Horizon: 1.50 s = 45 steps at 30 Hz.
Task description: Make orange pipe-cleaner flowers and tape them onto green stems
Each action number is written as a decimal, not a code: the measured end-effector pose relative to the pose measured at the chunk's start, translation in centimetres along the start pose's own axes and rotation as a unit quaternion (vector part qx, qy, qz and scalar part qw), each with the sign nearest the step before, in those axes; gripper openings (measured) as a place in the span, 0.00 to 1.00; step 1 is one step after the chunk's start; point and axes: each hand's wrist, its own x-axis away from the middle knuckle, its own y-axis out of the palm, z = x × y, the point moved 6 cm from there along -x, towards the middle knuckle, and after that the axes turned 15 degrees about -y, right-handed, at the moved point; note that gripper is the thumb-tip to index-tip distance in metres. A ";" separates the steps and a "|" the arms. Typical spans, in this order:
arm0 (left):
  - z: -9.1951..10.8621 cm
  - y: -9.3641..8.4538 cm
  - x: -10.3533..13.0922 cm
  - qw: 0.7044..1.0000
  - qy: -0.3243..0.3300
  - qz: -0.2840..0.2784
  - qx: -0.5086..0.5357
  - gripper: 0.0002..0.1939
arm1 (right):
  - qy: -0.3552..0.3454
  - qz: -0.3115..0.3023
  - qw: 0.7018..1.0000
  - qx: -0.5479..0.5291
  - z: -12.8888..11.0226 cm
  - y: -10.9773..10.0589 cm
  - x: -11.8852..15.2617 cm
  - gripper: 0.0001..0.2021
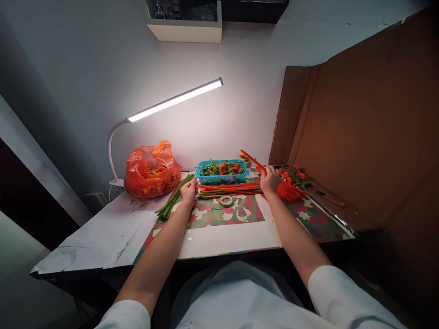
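Observation:
My right hand (270, 179) is closed on an orange pipe cleaner (253, 159), which slants up and to the left out of the fingers. Just behind this hand lies a bundle of orange pipe cleaners (290, 192). My left hand (188, 191) has its fingers pressed together beside a tied bundle of green stems (168, 208); what it pinches, if anything, is hidden. Between the hands, more orange and green pipe cleaners (233, 188) lie in a row. In front of them rests a roll of green tape (227, 201).
A blue basket (222, 179) of orange flowers with green stems stands at the back. At left are an orange plastic bag (151, 169) and a lit desk lamp (174, 99). More orange flowers (293, 174) lie by the cardboard wall (356, 119) at right.

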 end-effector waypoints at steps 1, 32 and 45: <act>-0.1 0.0 -0.1 1.000 -0.006 -0.003 0.001 0.21 | -0.002 0.002 1.000 -0.001 0.0 0.0 0.0 0.13; 2.4 -0.3 1.1 0.957 0.179 0.051 -0.222 0.13 | -0.091 -0.057 0.993 -0.049 -4.0 -0.2 0.3 0.12; -0.9 4.6 3.5 0.965 0.008 -0.190 -0.182 0.23 | -0.219 -0.355 0.905 -0.078 -13.7 2.5 4.7 0.12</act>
